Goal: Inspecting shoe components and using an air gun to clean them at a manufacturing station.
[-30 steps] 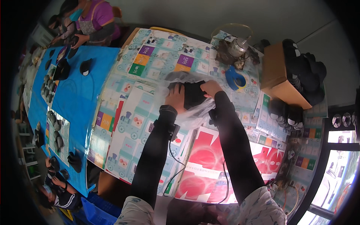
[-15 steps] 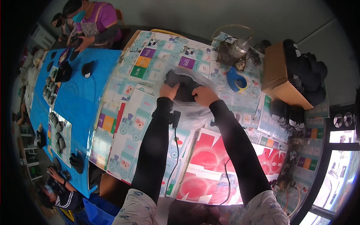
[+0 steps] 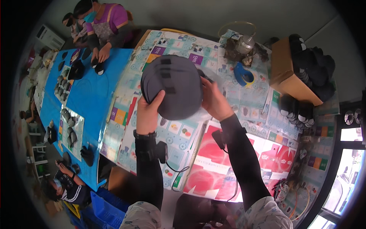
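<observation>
A stack of dark grey rounded fabric pads point(image 3: 179, 103) with small black squares on its upper face is lifted above the table. My left hand point(image 3: 148, 114) grips its lower left side, thumb on top, the other fingers hidden beneath. On the opposite side my right hand point(image 3: 215, 100) is closed at the stack's edge, with some fingers out of sight behind it. Clear plastic film point(image 3: 216, 78), apparently a bag, lies by my right hand; whether that hand also pinches it cannot be made out.
Printed sheets cover the table point(image 3: 179, 131). A blue tape dispenser point(image 3: 243, 74) and a metal pot-like device point(image 3: 244, 46) stand at the far right. Beyond is a cardboard box point(image 3: 281, 68) of black pads. Co-workers sit around the blue table point(image 3: 91, 107) at left.
The grey stack has come up from the plastic film, and its broad face now shows. My left hand moved left and nearer; my right hand shifted slightly right. A co-worker's hands moved over the blue table.
</observation>
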Demonstrator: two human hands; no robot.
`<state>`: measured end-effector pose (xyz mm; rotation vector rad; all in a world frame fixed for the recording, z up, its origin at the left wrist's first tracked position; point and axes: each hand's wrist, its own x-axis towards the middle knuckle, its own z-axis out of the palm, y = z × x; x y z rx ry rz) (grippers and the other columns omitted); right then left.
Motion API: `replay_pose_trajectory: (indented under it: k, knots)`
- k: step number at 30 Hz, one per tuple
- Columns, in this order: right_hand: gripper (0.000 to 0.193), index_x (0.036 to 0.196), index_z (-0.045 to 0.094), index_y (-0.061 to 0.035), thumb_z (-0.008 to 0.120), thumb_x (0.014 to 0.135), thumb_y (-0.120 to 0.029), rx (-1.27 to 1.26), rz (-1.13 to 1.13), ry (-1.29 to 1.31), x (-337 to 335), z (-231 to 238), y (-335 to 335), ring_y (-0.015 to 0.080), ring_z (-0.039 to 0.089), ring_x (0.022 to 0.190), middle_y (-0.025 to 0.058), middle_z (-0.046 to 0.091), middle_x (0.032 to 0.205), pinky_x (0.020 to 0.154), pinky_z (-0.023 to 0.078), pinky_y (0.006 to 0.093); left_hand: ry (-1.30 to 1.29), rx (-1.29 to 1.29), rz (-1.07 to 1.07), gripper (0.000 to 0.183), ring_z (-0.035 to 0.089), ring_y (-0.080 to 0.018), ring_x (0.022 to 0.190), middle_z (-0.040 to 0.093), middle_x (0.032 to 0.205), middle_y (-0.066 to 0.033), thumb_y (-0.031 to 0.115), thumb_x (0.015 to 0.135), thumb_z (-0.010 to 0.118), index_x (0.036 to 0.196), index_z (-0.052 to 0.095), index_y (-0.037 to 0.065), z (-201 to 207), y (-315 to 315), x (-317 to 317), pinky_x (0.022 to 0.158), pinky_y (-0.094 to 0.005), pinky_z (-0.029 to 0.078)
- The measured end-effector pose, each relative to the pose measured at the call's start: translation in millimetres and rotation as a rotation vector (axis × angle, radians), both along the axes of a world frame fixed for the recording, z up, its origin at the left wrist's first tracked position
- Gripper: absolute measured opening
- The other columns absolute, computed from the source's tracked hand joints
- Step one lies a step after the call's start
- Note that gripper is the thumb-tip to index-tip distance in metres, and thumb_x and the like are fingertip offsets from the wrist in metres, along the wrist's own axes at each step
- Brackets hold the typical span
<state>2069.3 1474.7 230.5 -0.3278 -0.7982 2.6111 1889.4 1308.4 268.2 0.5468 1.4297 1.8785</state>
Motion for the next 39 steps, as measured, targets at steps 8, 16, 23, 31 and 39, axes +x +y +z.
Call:
replay_pose_trajectory:
  k: [8,16,23,31,39]
  knots:
    - [0.068,0.142,0.046,0.0018,0.081,0.085,-0.01,0.958,-0.151,-0.589,156,50,-210,0.037,0.069,0.115,0.026,0.067,0.119,0.096,0.055,0.0424,-0.608,-0.023,-0.255,0.05,0.06,-0.0233,0.127,0.063,0.139,-0.0103,0.0,0.096,0.068,0.144,0.054,0.001,-3,-201,148,0.108,-0.0397,0.049]
    - [0.063,0.14,0.049,-0.0003,0.08,0.085,-0.005,0.922,-0.065,-0.535,271,46,-337,0.0305,0.067,0.118,0.0206,0.066,0.123,0.1,0.053,0.0392,-0.336,-0.135,-0.321,0.06,0.058,-0.0211,0.13,0.06,0.143,-0.008,0.012,0.099,0.072,0.152,0.046,0.002,-30,-346,267,0.108,-0.0362,0.048]
    - [0.073,0.148,0.046,0.0017,0.075,0.082,0.008,0.249,-0.598,-0.813,420,208,-353,0.0239,0.059,0.124,0.0138,0.061,0.133,0.108,0.047,0.04,0.652,-0.29,-0.169,0.067,0.066,-0.0291,0.122,0.067,0.132,-0.0219,0.033,0.09,0.082,0.141,0.055,-0.001,-46,-111,192,0.104,-0.0342,0.049]
    - [0.064,0.152,0.046,0.0,0.064,0.091,-0.009,0.92,-1.492,-1.508,639,273,-396,0.0288,0.054,0.134,0.0175,0.054,0.145,0.114,0.042,0.0419,1.304,-0.708,-0.518,0.076,0.069,-0.0321,0.112,0.07,0.128,-0.0178,0.052,0.087,0.076,0.139,0.058,0.001,-167,134,117,0.097,-0.0442,0.052]
    - [0.058,0.147,0.049,0.0002,0.064,0.093,-0.015,0.991,-1.5,-1.991,714,256,-458,0.0287,0.056,0.129,0.0175,0.057,0.14,0.109,0.044,0.0426,1.074,-0.574,-0.501,0.035,0.066,-0.0222,0.101,0.069,0.104,-0.0116,0.023,0.086,0.083,0.107,0.066,0.001,-84,-68,-133,0.089,-0.0336,0.052]
